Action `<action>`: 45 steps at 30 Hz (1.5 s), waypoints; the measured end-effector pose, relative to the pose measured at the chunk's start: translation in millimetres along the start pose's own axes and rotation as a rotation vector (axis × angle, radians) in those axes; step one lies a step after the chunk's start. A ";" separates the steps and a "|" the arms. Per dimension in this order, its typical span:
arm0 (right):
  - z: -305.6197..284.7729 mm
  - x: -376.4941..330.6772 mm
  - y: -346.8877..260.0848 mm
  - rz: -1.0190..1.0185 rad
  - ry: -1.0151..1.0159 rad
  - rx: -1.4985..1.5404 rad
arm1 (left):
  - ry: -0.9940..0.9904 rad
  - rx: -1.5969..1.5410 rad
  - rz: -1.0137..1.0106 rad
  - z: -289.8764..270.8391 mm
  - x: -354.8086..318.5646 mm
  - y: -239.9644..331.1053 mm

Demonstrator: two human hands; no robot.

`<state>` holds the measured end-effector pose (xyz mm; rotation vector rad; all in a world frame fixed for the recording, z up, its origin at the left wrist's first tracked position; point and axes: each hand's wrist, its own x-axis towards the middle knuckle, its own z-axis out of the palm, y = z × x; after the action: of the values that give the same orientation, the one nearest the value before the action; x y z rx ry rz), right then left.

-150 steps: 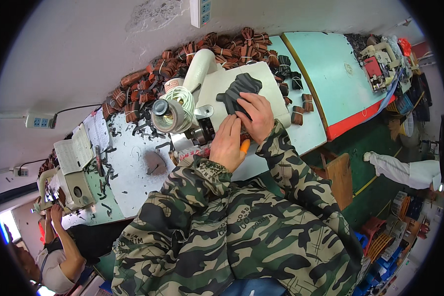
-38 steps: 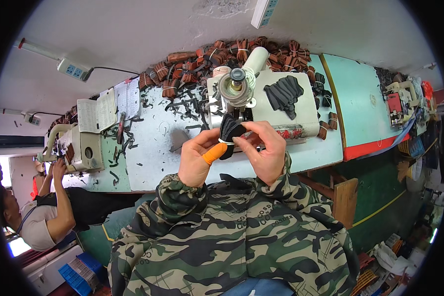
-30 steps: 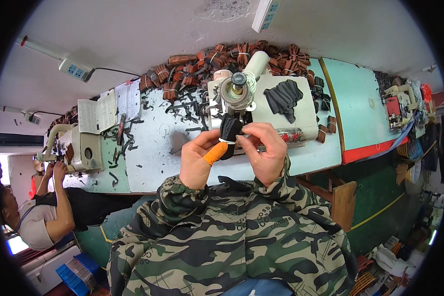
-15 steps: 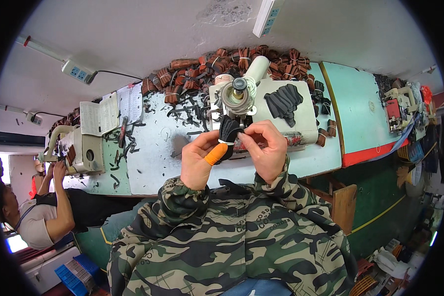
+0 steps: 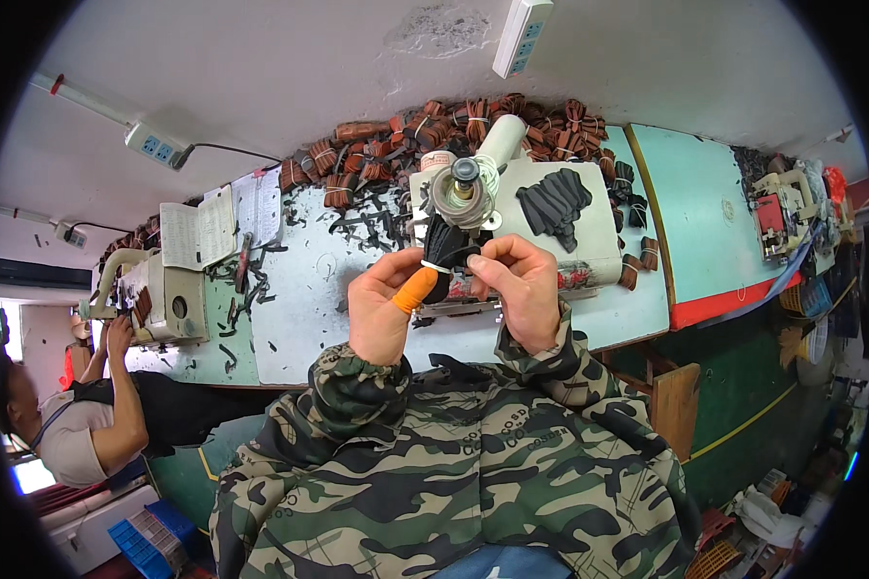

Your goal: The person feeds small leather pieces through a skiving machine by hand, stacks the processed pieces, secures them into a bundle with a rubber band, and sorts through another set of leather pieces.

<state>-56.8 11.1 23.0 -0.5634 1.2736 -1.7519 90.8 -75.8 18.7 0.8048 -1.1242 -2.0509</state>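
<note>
A: What are the fingers doing?

B: Those of the left hand (image 5: 378, 307) are gripping a dark strip bundle (image 5: 444, 241), the thumb's orange cover (image 5: 415, 288) lying close by the white band (image 5: 436, 266) around it. Those of the right hand (image 5: 523, 289) are pinching narrowly at the bundle's right side; whether on one strip or several, I can't tell.

A: And what's standing in the way?

B: A cream machine (image 5: 594, 236) is filling the space just beyond the fingers. Whether the bundle is touching it, I can't tell. Loose dark strips (image 5: 555, 205) are lying on top, beyond the right fingers.

A: Anything else around?

B: Farther beyond, reddish-brown bundles (image 5: 357, 159) are heaping up against the wall (image 5: 309, 68). Beyond the left fingers, dark scraps (image 5: 367, 222) are littering the worktop (image 5: 299, 318); farther left, an open notebook (image 5: 198, 232) is lying near a second machine (image 5: 183, 299), where a co-worker (image 5: 77, 439) is sitting. Rightward, past the cream machine, black bundles (image 5: 637, 210) are resting.

A: Containers?

B: A clear cup (image 5: 444, 200) is sitting directly beyond the bundle, a dark-capped post (image 5: 464, 171) standing in it. Low and far left of the fingers, a blue basket (image 5: 130, 542) is lying; its contents I can't make out.
</note>
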 end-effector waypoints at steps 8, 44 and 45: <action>2.9 3.6 -3.2 0.013 -0.007 0.042 | -0.037 -0.106 -0.039 -1.1 0.6 7.4; -110.7 -78.1 107.9 0.441 0.127 -0.472 | -0.020 1.572 0.457 -177.3 206.8 -129.7; -111.7 -79.4 108.7 0.481 0.158 -0.446 | -0.030 1.604 0.472 -178.6 202.6 -132.8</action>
<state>-59.7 126.6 -108.4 -0.3253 1.7604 -1.1349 73.2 -262.3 -216.9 0.9695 -2.6123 -0.4427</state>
